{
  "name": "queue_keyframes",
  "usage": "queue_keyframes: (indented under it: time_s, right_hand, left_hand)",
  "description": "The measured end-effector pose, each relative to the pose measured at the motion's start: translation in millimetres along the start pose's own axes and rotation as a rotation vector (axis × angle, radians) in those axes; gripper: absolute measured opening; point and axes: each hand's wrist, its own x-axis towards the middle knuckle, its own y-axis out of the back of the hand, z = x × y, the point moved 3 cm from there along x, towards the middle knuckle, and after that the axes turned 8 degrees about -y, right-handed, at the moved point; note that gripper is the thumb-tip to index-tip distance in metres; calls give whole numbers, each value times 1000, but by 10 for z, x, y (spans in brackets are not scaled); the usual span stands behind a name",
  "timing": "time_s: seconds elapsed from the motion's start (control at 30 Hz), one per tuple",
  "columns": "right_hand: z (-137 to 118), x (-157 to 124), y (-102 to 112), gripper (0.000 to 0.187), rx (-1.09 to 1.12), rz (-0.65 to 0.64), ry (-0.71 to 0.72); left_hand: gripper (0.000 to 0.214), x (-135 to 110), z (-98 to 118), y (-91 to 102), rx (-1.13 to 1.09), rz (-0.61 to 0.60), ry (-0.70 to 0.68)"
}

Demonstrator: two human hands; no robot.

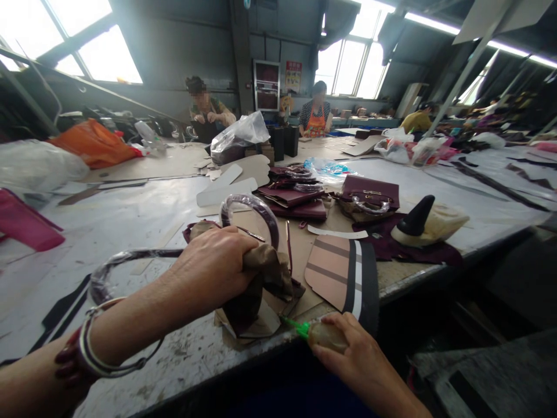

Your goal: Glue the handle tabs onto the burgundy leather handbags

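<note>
My left hand (217, 261) is closed on the brown lining (272, 264) of a partly made handbag near the table's front edge. Two dark handles wrapped in clear plastic belong with it: one handle (250, 203) arches up behind my hand, the other handle (104, 276) loops out beside my forearm. In my right hand (348, 345) is a squeeze bottle (328, 337) with a green nozzle, lying almost level. Its thin tip meets or nearly meets the bag's lower edge; I cannot tell which. The bag's inside is mostly hidden by my left hand.
Right of the bag lie striped tan panels (331, 270). Behind are stacked maroon bag pieces (296, 200), a maroon handbag (369, 194) and a black cone-shaped object (415, 217) on a pale bag. A pink piece (28, 220) is at far left. Two people (317, 113) work across the table.
</note>
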Motion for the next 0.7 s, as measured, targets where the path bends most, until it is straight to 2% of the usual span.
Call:
queue_keyframes:
  time_s: [0.2, 0.3, 0.43, 0.57, 0.7]
  right_hand:
    - [-64, -76, -50, 33, 31, 0, 17]
    - [-78, -86, -75, 31, 17, -34, 16]
    - [-93, -105, -82, 34, -5, 12, 3]
    - [-92, -96, -63, 32, -4, -7, 4]
    - [-17, -37, 22, 38, -56, 78, -62]
  left_hand:
    - [18, -55, -33, 0, 37, -22, -21]
    - [18, -96, -32, 3, 26, -10, -27]
    - [19, -152, -31, 7, -11, 32, -37]
    - [19, -202, -83, -14, -1, 51, -19]
    - [19, -221, -104, -25, -5, 57, -23]
